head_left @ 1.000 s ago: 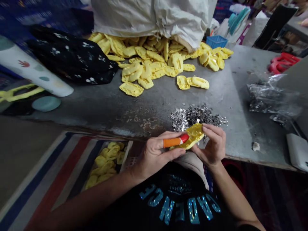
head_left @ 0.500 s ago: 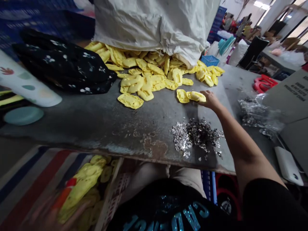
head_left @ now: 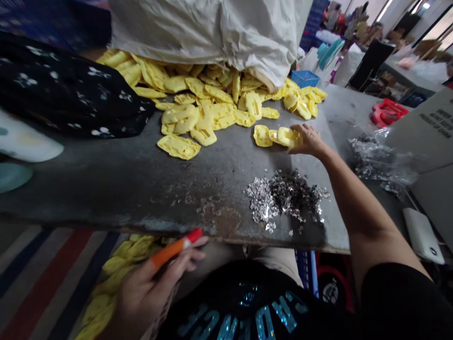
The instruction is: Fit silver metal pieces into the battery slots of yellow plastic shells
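My left hand is above the lap at the lower left, somewhat blurred. Its fingers are closed around an orange stick-shaped tool with a pale band and a red end; its exact kind is not clear. On the grey table, my right hand grips a yellow moulded plastic shell. Just left of that shell lies another yellow piece. Nearer me sits a heap of small shiny metal clips. A pile of yellow shells spills from under a white sack.
A black patterned cloth lies at the left. Yellow shells fill a container below the table beside a striped sheet. To the right are a clear bag of metal parts, red rings and a white device. A blue basket stands behind.
My left hand has risen rightward from the container, carrying the orange tool; the yellow shell beside it there has been let go. My right hand has tilted its shell slightly. The view has shifted.
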### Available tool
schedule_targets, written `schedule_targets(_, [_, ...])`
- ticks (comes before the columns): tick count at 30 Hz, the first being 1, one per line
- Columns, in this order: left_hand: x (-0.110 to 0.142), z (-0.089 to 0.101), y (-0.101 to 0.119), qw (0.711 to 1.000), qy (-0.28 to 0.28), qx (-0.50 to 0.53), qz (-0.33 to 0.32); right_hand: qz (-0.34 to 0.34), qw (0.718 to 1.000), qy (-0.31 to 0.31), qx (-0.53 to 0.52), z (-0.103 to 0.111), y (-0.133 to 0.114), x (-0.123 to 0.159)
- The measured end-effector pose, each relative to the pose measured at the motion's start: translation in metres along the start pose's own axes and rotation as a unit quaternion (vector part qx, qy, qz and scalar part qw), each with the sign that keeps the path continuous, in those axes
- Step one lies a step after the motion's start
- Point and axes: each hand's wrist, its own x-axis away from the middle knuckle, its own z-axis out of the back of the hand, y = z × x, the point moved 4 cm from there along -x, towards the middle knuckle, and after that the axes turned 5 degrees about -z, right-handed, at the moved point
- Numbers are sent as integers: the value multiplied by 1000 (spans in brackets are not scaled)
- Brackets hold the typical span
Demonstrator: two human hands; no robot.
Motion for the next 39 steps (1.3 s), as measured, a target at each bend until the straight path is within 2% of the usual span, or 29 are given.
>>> schedule_targets(1, [-8,-21,8,997,-39,52,44,0,1000,-19,2,5,-17,17])
schedule_targets(2, [-14,-46,17,981,-118,132,81,8,999,-38,-2,11,-40,39])
schedule_targets(4, [-22,-91,35,910,-272,275,148,54,994,-87,-24,20,-98,94])
schedule_targets(5, [-24,-107,39,877,-312,317,179,110,986,-122,-30,23,-132,123])
schedule_targets(6, [-24,-121,41,849,-345,347,198,156,977,-144,-35,26,-165,152])
schedule_targets(8, [-19,-138,37,804,-411,364,230,198,967,-160,-32,30,-216,200])
schedule_targets(10, [-9,-145,30,782,-451,344,257,196,970,-143,-22,29,-244,236])
schedule_targets(11, [-4,-146,27,778,-461,330,270,188,973,-130,-19,29,-248,250])
schedule_targets(13, [3,-146,25,781,-459,312,285,158,982,-103,-26,28,-241,273])
schedule_targets(15, [4,-146,30,796,-440,311,276,90,993,-55,-57,31,-213,291])
schedule_targets(17, [1,-146,35,820,-403,317,255,-30,994,35,-97,38,-172,309])
schedule_targets(19, [-3,-146,37,836,-373,324,240,-153,974,130,-104,43,-131,328])
schedule_targets(20, [-5,-147,37,838,-365,328,237,-195,964,154,-97,44,-118,336])
schedule_targets(22, [-5,-150,36,832,-367,342,236,-223,953,175,-110,43,-108,343])
schedule_targets(25, [-2,-158,37,807,-399,347,265,-151,962,137,-181,42,-131,326])
schedule_targets(28, [-2,-164,40,790,-435,317,293,-22,976,-3,-216,45,-169,292])
schedule_targets(30, [-3,-164,42,789,-460,293,283,27,962,-104,-251,44,-185,274])
schedule_targets(32, [-6,-158,39,814,-453,271,242,-9,931,-153,-331,38,-188,265])
schedule_targets(33, [-8,-153,37,841,-424,263,210,-59,904,-158,-392,31,-188,265])
schedule_targets(34, [-10,-145,34,872,-380,259,169,-123,865,-151,-463,21,-188,268])
schedule_targets(35, [-11,-137,31,900,-327,263,116,-189,811,-139,-536,9,-189,273])
schedule_targets(36, [-11,-129,29,918,-282,272,66,-245,742,-132,-610,-5,-194,280])
schedule_targets(37, [-10,-122,27,922,-257,287,16,-287,674,-118,-671,-20,-201,286])
schedule_targets(38, [-8,-118,26,915,-265,303,-23,-311,616,-119,-714,-34,-211,292])
schedule_targets(39, [-6,-118,25,901,-298,314,-37,-321,571,-117,-746,-46,-220,295])
